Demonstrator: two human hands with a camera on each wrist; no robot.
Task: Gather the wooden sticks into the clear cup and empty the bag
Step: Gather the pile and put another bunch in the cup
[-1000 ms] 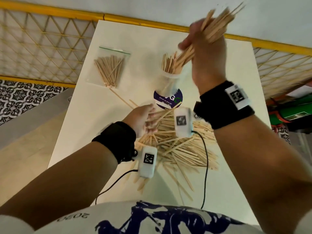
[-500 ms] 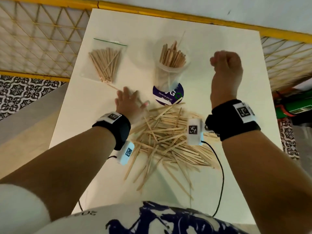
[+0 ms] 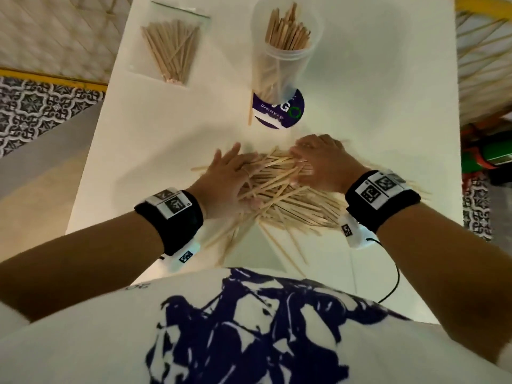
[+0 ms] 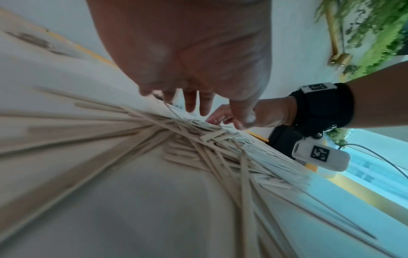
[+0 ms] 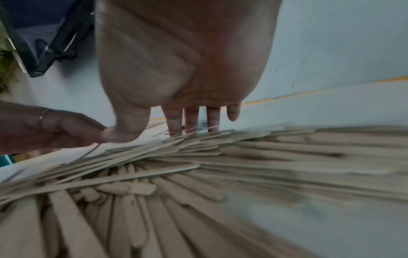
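Both your hands lie on the loose pile of thin pale wooden sticks [image 3: 288, 200] on the white table [image 3: 388, 106]: your left hand [image 3: 224, 181] with fingers spread and flat, your right hand [image 3: 321, 162] with fingers bent down onto the sticks, gripping none that I can see. Behind the pile, the clear plastic cup [image 3: 285, 54] stands with sticks inside. Left of it lies the clear plastic bag [image 3: 171, 48], also holding sticks.
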